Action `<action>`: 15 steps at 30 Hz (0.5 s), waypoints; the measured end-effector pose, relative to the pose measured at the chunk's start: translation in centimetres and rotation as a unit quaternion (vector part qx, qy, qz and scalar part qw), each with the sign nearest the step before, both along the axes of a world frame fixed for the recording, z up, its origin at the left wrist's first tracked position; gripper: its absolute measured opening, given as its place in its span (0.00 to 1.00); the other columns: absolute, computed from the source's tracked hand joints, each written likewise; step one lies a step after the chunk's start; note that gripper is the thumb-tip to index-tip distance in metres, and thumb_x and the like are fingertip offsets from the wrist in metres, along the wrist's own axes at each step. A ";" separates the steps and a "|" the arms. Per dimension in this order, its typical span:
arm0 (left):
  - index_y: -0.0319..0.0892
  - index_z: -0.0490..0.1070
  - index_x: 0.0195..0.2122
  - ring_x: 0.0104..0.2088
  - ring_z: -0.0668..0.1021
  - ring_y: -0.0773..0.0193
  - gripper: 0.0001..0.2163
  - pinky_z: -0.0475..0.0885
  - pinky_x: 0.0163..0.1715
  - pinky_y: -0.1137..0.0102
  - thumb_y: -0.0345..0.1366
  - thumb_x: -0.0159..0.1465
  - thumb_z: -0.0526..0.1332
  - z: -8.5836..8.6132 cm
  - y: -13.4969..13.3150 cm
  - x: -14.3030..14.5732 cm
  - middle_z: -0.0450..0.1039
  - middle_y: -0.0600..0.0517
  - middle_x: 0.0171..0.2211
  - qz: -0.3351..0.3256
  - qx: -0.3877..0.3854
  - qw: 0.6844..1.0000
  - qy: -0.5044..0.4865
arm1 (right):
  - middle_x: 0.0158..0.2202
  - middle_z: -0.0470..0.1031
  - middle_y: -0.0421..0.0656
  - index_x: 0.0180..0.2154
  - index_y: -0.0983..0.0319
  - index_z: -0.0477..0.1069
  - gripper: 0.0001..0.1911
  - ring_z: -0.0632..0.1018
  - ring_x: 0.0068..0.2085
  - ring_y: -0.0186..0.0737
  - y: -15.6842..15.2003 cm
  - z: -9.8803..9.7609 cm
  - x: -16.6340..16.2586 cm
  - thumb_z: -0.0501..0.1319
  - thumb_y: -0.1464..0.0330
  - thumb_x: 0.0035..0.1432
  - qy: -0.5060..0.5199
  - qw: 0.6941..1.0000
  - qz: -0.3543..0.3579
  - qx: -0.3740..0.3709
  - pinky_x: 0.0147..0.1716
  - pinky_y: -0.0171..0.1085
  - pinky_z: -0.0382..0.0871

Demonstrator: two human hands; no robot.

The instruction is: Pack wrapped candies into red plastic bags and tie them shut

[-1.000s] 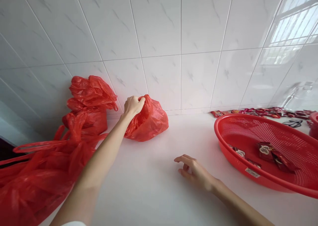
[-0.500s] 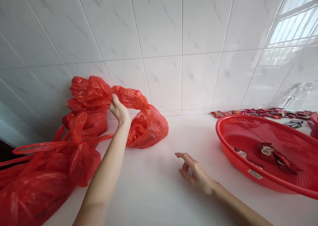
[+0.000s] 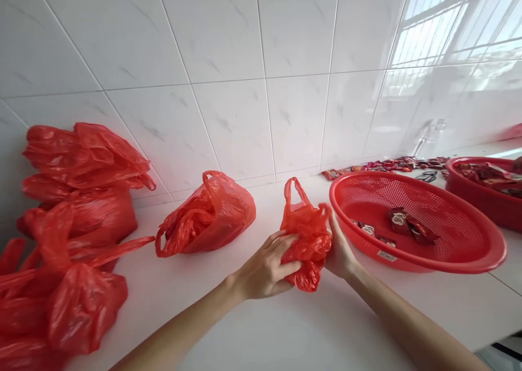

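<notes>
Both hands are on a small red bag [image 3: 305,235] at the middle of the white counter [image 3: 244,327]. The left hand [image 3: 265,267] presses in from the left side, fingers [image 3: 281,243] spread over the crumpled plastic and curled a little into it, thumb tucked under near the bag's lower fold. The right hand [image 3: 339,251] cups the opposite side, palm against the plastic; its fingers are mostly hidden behind the bag, so how tightly they close I cannot tell. The bag sits bunched between the two palms, touching the counter at its bottom, with one loop handle standing upright above the fingertips.

Just right of the right hand, nearly touching its knuckles, lies a round red basket [image 3: 481,251], with a few dark red wrapped sweets [image 3: 402,218] on its mesh floor. Beyond that, farther right, a second red tub [image 3: 473,194] holds more wrappers. A line of loose sweets [image 3: 379,167] runs along the wall behind the basket.

Left of the left fingers, well apart, an open red bag [image 3: 212,213] slumps near the tiled wall [image 3: 228,61], its mouth gaping toward the left. Farther left again, a heap of red bags [image 3: 77,197] crowds the end of the counter, some knotted, some lying flat with long handles trailing.
</notes>
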State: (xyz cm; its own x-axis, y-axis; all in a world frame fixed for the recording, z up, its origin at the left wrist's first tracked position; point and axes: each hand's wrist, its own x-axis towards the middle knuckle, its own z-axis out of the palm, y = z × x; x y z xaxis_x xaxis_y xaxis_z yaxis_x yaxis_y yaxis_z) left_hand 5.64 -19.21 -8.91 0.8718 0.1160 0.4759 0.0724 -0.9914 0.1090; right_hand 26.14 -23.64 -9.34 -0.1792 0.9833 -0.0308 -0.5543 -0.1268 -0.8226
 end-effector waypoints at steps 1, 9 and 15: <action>0.43 0.76 0.45 0.63 0.69 0.43 0.10 0.65 0.62 0.45 0.34 0.62 0.63 -0.2 0.2 -0.1 0.66 0.35 0.62 -0.003 -0.001 1.000 -0.014 | 0.35 0.81 0.47 0.34 0.58 0.75 0.36 0.81 0.42 0.51 0.0 0.0 0.0 0.56 0.32 0.50 -0.006 1.000 0.006 0.001 0.39 0.44 0.76; 0.44 0.67 0.57 0.59 0.74 0.48 0.22 0.74 0.56 0.55 0.31 0.61 0.58 -1.5 1.1 -4.3 0.66 0.38 0.60 0.116 -0.064 0.988 -0.076 | 0.31 0.76 0.41 0.34 0.61 0.73 0.16 0.77 0.31 0.39 -0.1 0.2 -0.3 0.70 0.56 0.54 -0.058 0.997 -0.054 0.023 0.32 0.36 0.71; 0.41 0.66 0.60 0.61 0.72 0.41 0.24 0.69 0.60 0.47 0.41 0.64 0.57 -2.4 5.6 -6.6 0.64 0.37 0.61 0.425 -0.164 0.890 -0.009 | 0.29 0.73 0.39 0.32 0.61 0.70 0.15 0.73 0.28 0.36 0.1 0.2 -0.1 0.71 0.58 0.53 -0.058 0.994 -0.089 0.020 0.26 0.34 0.67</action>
State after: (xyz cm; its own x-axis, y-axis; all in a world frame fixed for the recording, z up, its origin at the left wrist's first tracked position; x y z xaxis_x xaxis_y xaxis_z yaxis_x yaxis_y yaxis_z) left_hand -0.95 -13.61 -11.28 0.3958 0.8653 0.3077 0.7768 -0.4941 0.3904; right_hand 26.04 -23.53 -9.09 0.0002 1.0000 -0.0018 -0.4661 -0.0015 -0.8848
